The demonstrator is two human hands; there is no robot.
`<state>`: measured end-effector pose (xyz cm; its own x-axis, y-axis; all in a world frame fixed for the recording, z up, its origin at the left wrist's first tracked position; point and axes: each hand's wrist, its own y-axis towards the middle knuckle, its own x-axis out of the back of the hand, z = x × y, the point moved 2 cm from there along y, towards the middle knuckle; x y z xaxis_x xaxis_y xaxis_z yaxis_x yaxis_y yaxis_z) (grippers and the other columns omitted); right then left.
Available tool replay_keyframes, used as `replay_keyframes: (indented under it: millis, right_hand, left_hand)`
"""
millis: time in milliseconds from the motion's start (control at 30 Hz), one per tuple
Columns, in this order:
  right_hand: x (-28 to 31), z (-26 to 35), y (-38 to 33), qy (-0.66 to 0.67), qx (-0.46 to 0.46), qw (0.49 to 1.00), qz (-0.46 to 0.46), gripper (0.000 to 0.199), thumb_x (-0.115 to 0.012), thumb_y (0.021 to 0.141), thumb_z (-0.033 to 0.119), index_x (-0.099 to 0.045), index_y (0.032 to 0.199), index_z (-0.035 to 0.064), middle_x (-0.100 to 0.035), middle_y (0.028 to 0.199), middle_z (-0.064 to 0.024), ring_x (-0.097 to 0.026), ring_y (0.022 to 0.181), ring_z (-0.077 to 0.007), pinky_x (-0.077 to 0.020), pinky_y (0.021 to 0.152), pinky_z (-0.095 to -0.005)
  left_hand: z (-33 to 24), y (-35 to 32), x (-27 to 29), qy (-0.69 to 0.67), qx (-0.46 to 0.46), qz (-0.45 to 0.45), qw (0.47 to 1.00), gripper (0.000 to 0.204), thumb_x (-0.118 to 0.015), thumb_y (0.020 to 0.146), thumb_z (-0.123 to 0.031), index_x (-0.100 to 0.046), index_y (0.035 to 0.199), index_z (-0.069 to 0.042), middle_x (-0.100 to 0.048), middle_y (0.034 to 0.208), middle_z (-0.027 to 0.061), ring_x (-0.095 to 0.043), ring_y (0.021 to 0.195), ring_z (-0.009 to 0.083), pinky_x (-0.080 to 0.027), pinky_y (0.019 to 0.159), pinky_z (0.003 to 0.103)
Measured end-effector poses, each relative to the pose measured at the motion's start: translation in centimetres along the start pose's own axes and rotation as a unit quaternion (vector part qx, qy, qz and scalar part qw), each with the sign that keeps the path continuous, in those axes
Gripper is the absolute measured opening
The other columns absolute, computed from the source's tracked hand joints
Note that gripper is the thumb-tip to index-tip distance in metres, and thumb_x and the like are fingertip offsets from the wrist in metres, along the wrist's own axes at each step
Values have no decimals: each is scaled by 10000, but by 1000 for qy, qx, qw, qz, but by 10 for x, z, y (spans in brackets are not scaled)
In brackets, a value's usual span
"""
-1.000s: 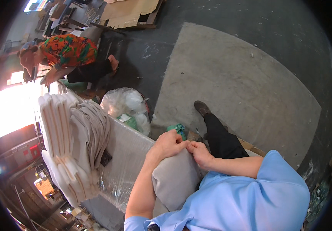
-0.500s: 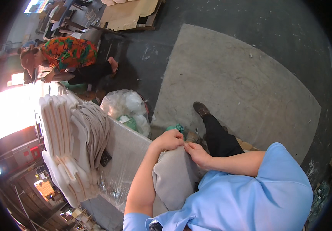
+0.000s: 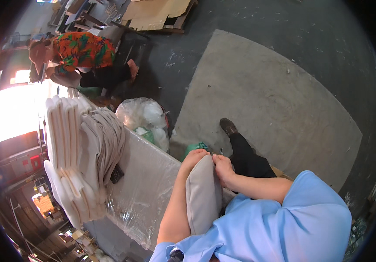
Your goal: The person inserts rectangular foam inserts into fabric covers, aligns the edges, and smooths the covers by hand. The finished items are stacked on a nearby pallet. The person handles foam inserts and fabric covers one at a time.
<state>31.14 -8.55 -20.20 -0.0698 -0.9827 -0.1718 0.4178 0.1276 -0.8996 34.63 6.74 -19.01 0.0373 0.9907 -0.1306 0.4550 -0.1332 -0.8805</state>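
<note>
A light grey fabric cushion (image 3: 202, 198) rests against my front, its narrow end pointing away from me. At that far end my left hand (image 3: 195, 158) is closed on the cushion's left edge, fingers curled. Just to its right, my right hand (image 3: 223, 168) grips the same end from the other side, thumb up near the tip. A small gap shows between the two hands. The fingertips are partly hidden behind the fabric.
Left of me stands a plastic-wrapped table (image 3: 146, 174), bearing folded white padding (image 3: 63, 131), grey fabric pieces (image 3: 103, 139) and a small black object (image 3: 117, 174). Beyond it lie plastic bags (image 3: 142, 115). A person (image 3: 83, 54) works farther off. A grey mat (image 3: 266, 91) covers the floor ahead.
The cushion has turned and narrowed in view, standing more on edge. My hands have moved slightly away from me and a little farther apart at its tip.
</note>
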Motion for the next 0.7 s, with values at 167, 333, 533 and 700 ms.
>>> replay_keyframes:
  millis: [167,333,533,700]
  right_hand:
    - [-15,-21,19,69,-109,991,29,331,-561,1055,331,-707,1004,39,-694,975,-102,-627,945,-234,-494,838,-449]
    - [11,9,2,74,-105,980,151,253,-567,1029,282,-687,1060,61,-706,1010,-91,-700,958,-267,-575,855,-451]
    - [45,1,18,10,-133,973,189,355,-462,1066,417,-675,1183,158,-719,1083,-52,-693,1014,-224,-573,896,-420]
    - [9,-5,17,-44,-106,980,164,338,-476,1065,415,-674,1151,155,-712,1056,-47,-683,984,-219,-565,873,-417]
  left_hand:
    - [32,13,17,118,-94,-71,986,187,-668,955,-182,-756,922,-21,-737,856,47,-667,763,149,-545,721,335]
    - [14,25,-22,114,-36,-174,978,257,-707,841,-188,-772,922,48,-770,876,166,-729,800,249,-560,717,423]
    - [-5,24,-58,153,-76,-135,976,273,-645,820,-161,-754,922,66,-742,907,267,-735,868,359,-557,797,477]
    - [-5,20,-52,165,-76,-109,977,359,-628,809,-210,-768,988,68,-737,1020,306,-737,1005,401,-559,876,455]
